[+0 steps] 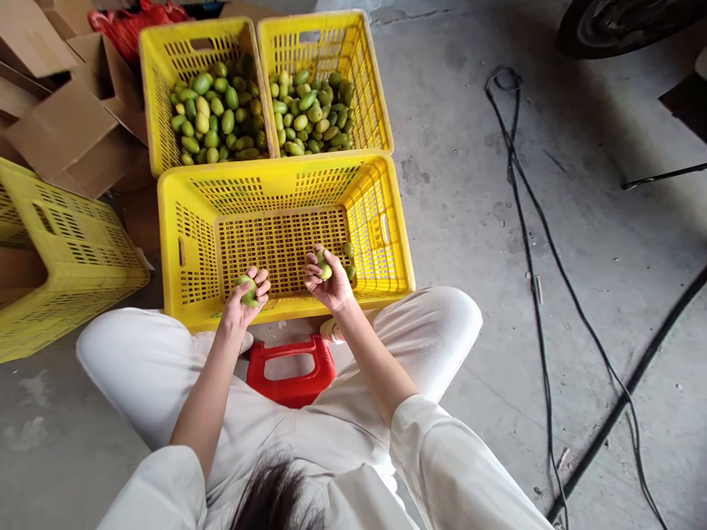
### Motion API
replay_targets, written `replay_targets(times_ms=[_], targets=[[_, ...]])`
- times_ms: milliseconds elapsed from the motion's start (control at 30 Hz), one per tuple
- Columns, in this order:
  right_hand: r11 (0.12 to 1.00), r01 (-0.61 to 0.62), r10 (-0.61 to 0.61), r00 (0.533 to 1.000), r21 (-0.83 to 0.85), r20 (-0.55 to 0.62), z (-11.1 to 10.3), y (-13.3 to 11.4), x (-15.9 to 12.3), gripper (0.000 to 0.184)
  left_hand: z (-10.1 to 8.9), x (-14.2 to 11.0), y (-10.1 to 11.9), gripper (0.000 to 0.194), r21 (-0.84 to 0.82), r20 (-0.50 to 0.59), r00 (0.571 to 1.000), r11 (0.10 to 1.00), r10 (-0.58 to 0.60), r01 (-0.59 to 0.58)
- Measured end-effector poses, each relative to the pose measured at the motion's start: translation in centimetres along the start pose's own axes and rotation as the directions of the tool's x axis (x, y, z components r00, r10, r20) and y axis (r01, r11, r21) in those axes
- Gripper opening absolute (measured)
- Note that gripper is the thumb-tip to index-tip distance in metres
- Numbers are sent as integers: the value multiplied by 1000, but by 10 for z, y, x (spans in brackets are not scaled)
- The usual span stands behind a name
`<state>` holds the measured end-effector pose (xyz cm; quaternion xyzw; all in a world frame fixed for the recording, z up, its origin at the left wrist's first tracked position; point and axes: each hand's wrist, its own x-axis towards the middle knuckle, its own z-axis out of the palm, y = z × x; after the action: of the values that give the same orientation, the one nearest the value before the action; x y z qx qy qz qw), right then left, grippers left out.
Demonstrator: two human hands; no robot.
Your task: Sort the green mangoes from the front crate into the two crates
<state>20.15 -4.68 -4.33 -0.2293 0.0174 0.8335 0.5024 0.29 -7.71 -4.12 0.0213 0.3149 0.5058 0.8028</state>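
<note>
My left hand [243, 303] is closed around a green oval fruit [250, 294], above the near left part of a yellow plastic crate [284, 171]. In my right hand [333, 288] is another green fruit [325, 269], gripped by the fingers and thumb over the crate's right half. Two loose green fruits, an upper one [348, 249] and a lower one [350, 272], show just right of that hand, inside the same crate. My right hand may hide more of the crate floor.
Behind stand a left yellow crate [148, 96] and a right yellow crate [381, 96], both holding many green and yellowish fruits. A further crate [82, 250] and cardboard boxes [66, 132] are at left. A red stool [292, 394] is beneath me. Black cables [538, 302] cross the floor at right.
</note>
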Motion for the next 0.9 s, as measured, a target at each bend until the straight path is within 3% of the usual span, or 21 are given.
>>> replay_targets(times_ms=[167, 333, 467, 567, 733, 900], targets=[[963, -133, 121, 991, -233, -64, 2, 5, 2, 15, -1, 4, -2, 28, 47, -34, 999, 999, 19, -18], [986, -79, 78, 997, -146, -11, 10, 4, 3, 23, 1, 4, 0, 18, -8, -75, 995, 998, 62, -63], [991, -27, 29, 999, -133, 16, 13, 0, 1, 30, 2, 2, 2, 36, 102, -126, 990, 994, 57, -44], [992, -3, 2, 1000, -125, -7, 10, 1, 0, 30, -3, 3, -2, 38, 162, -122, 991, 986, 61, -40], [988, -102, 95, 993, -113, -68, 2, 5, 2, 10, -6, 6, -9, 38, 102, -42, 998, 994, 35, -30], [983, -133, 125, 990, -123, -72, 5, 6, 5, 16, 0, 8, -12, 28, 112, -131, 991, 994, 25, -10]])
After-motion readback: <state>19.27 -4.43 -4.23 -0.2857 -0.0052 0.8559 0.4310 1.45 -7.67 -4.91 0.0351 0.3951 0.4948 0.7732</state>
